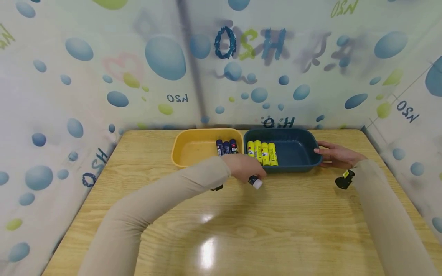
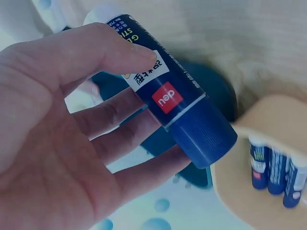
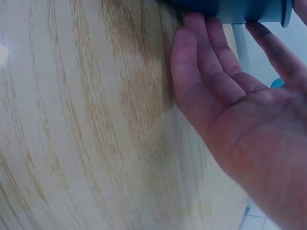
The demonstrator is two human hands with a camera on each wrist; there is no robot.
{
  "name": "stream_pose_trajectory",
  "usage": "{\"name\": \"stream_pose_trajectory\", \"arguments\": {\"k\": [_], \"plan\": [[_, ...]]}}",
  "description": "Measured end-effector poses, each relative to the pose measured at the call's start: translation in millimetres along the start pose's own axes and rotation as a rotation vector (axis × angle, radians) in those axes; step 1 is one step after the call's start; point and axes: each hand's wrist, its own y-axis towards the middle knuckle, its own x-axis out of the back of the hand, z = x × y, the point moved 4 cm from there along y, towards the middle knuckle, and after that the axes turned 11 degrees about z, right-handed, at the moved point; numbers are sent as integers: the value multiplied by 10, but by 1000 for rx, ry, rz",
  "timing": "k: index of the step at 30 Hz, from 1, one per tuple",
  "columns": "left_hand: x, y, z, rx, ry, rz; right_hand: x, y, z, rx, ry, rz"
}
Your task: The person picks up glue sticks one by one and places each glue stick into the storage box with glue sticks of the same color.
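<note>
In the left wrist view my left hand point(image 1: 246, 167) pinches a dark blue glue stick point(image 2: 165, 91) between thumb and fingers. The glue stick has a white end, a blue cap and a red label. In the head view it is held before the bins' near edge. My right hand point(image 1: 336, 155) touches the right end of the dark blue bin point(image 1: 293, 168) with fairly straight fingers point(image 3: 184, 57). Several yellow glue sticks point(image 1: 264, 153) lie side by side in that bin's left part. Three dark blue glue sticks point(image 1: 226, 147) lie in the right part of the yellow bin point(image 1: 183, 140), partly hidden by my left arm.
The two bins stand side by side at the far edge of the wooden table point(image 1: 276, 230). Behind them hangs a white sheet point(image 1: 221, 88) with blue and green spots. A black strap mount point(image 1: 344, 180) sits on my right wrist.
</note>
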Motion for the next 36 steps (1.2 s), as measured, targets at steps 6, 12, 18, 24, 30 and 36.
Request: {"name": "stream_pose_trajectory", "arguments": {"k": [6,12,18,24,30,36], "plan": [[38,-107,263,44,-45,-17,2,-1,-10,4,3,2],[11,-154,609,132,-135,-6,16,-7,-21,12,-1,2],[-98,-153,911,190,-134,-14,32,17,-50,13,-26,-5],[-246,-219,1149,300,-212,14,43,33,-69,16,-26,-6],[-400,-228,1322,359,-300,20,26,16,-82,28,-18,-4],[-484,-155,1348,245,-91,59,10,-7,-65,36,1,6]]}}
